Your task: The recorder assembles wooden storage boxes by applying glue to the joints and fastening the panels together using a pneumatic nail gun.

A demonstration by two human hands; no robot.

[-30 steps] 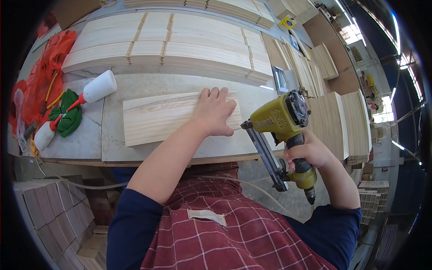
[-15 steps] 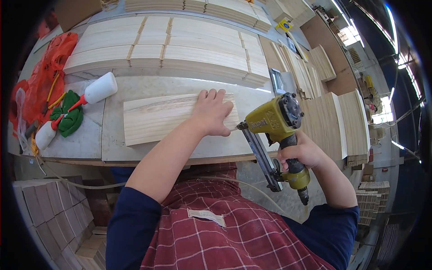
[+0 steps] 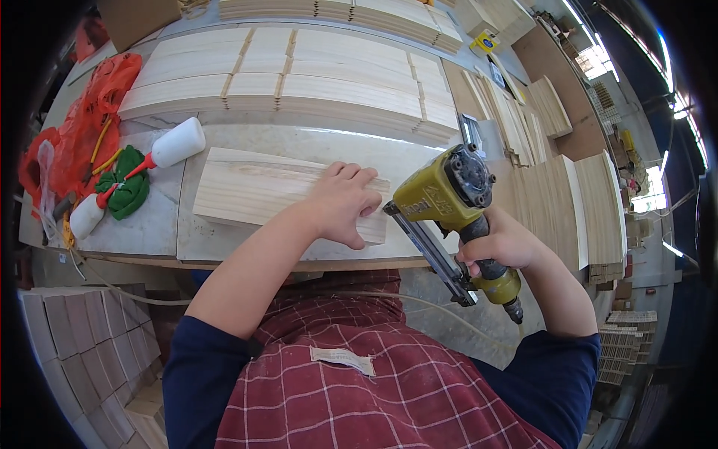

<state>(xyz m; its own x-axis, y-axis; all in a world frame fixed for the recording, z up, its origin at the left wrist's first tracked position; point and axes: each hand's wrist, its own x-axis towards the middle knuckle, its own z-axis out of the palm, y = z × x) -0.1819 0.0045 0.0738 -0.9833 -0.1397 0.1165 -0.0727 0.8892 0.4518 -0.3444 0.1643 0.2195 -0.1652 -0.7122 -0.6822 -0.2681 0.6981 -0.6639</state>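
Pine board lay flat near front edge of workbench, right end under left hand; palm down, fingers spread, pressing wood, grasping nothing. Right hand clenched round grip of yellow nail gun, nose at board's right end. Best kept: firm press, fingers off nail line, nose square to edge

Pretty bright and even overall, daylight coming from windows at the upper right, which blow out white. Shadows are soft. Heavy fisheye bending with a black vignette round the rim. Workbench centre is sharp, edges get smeary.
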